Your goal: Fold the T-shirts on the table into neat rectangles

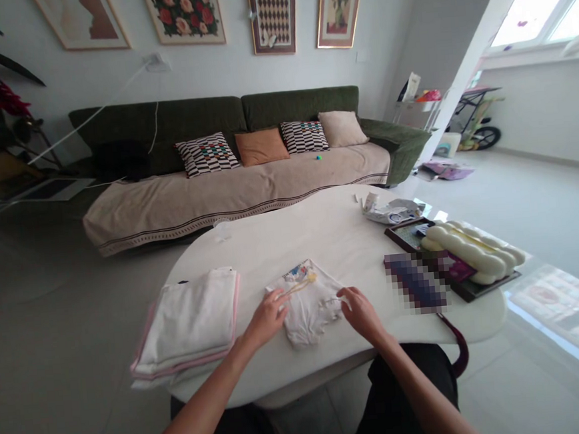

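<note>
A small white garment (305, 323) with a colourful print near its top lies crumpled on the white table (252, 253). Across its upper part runs a thin yellow strip (302, 285), like a cord; whether it is loose or part of the cloth I cannot tell. My left hand (270, 317) has its fingers closed at the garment's left edge, by the end of that strip. At the right edge, my right hand (361, 313) hovers with bent fingers a little apart, its fingertips close to the cloth.
Folded white cloth with pink edging (192, 318) lies left. On the right are a dark tray (468, 293), a cream puffy item (472, 249), a blurred-out dark object (418, 284) with a strap, and a crumpled packet (394, 210). A clear cup (223, 230) stands at the back left; a green sofa (300, 102) is beyond.
</note>
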{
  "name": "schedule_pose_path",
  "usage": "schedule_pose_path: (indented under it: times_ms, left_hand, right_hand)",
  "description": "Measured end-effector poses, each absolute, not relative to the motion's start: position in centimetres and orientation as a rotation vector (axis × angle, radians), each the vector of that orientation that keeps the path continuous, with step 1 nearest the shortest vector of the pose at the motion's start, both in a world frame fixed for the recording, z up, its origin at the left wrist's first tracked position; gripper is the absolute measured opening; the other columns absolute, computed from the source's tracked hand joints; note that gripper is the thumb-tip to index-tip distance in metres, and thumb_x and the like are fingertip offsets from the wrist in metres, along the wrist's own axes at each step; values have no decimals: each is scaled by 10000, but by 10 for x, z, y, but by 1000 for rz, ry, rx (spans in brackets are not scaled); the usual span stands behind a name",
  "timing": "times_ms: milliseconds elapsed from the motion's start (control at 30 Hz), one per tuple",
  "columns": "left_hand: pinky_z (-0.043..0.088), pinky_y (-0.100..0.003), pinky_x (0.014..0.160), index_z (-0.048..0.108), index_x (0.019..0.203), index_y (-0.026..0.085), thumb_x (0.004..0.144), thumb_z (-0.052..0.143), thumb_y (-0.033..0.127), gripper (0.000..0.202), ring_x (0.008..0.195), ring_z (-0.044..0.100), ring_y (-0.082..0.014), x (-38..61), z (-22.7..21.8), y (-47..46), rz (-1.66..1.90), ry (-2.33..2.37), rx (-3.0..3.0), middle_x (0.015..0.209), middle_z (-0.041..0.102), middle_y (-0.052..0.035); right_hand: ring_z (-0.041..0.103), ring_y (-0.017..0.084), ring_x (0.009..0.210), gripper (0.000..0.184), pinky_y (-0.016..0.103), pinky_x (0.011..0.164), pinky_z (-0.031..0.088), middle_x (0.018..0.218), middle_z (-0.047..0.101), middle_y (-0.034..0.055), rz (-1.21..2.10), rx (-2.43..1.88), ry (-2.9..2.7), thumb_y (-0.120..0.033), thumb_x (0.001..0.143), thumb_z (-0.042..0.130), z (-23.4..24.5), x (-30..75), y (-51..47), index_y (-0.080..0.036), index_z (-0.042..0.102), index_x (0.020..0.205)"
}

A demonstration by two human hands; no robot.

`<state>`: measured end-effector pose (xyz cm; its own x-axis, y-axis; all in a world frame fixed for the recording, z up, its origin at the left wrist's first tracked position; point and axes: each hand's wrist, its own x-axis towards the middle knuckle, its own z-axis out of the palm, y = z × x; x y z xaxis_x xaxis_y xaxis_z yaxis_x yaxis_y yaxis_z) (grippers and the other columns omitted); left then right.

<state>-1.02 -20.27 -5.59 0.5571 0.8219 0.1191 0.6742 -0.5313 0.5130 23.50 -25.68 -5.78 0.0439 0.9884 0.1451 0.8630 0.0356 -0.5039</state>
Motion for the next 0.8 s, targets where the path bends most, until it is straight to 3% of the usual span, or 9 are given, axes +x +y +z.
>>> schedule_pose_path:
  times_ms: [100, 167, 333, 400, 500, 600, 700, 800]
  left_hand:
    - [308, -351, 988, 549, 1157, 243, 821, 445, 205, 354, 1158, 402, -212, -4, -67, -168, 458, 1454, 2378, 1255, 471, -60]
    - [341, -355, 949, 553, 1153, 257, 816, 456, 208, 354, 1094, 448, -215, -3, -75, -160, 416, 1530, 2379, 1209, 501, -59]
    - [360, -350, 895, 524, 1188, 243, 853, 414, 313, 360, 1000, 483, -206, -26, -90, -193, 508, 1567, 2453, 1085, 530, -74]
    - [361, -370, 880, 513, 1202, 247, 855, 398, 385, 391, 975, 485, -217, -36, -89, -220, 504, 1552, 2459, 1041, 530, -75]
    - [348, -410, 876, 488, 1230, 250, 831, 403, 475, 466, 934, 485, -232, -31, -83, -268, 405, 1428, 2474, 974, 540, -78]
    - [262, -503, 940, 443, 1269, 265, 788, 441, 531, 550, 1049, 432, -288, 6, -79, -302, 288, 1254, 2475, 1092, 527, -111]
    - [145, -592, 979, 426, 1282, 270, 775, 453, 527, 570, 1204, 294, -351, 55, -82, -311, 222, 1192, 2416, 1294, 414, -135]
    - [102, -601, 1007, 391, 1307, 262, 783, 445, 484, 571, 1258, 238, -347, 85, -85, -309, 234, 1029, 2362, 1377, 325, -128]
  right_hand:
    - [501, 198, 942, 256, 293, 820, 380, 972, 556, 84, 349, -1894, -1915, -186, 796, 400, -59, 168, -252, -193, 542, 1009]
    - [488, 227, 950, 248, 331, 815, 379, 975, 555, 88, 347, -1900, -1971, -234, 773, 470, -63, 130, -253, -204, 546, 1007]
    - [436, 221, 1034, 324, 370, 885, 322, 1103, 525, 77, 334, -1806, -2146, -147, 765, 432, -76, 123, -270, -234, 528, 1061]
    - [427, 192, 1061, 361, 384, 950, 258, 1133, 522, 42, 389, -1669, -2272, -119, 768, 403, -77, 151, -275, -262, 517, 1079]
    - [437, 160, 1072, 370, 467, 1021, 62, 1068, 568, 0, 464, -1560, -2391, -66, 755, 356, -70, 199, -270, -278, 554, 985]
    - [409, 149, 1131, 349, 473, 1020, -58, 944, 613, -5, 452, -1649, -2407, -31, 750, 324, -58, 231, -251, -247, 593, 801]
    - [385, 177, 1170, 310, 477, 1022, -41, 884, 629, 27, 412, -1874, -2311, -41, 754, 342, -47, 237, -227, -215, 597, 725]
    - [460, 226, 1088, 313, 524, 992, 103, 928, 624, 88, 344, -2061, -2144, -73, 786, 323, -42, 214, -218, -186, 603, 869]
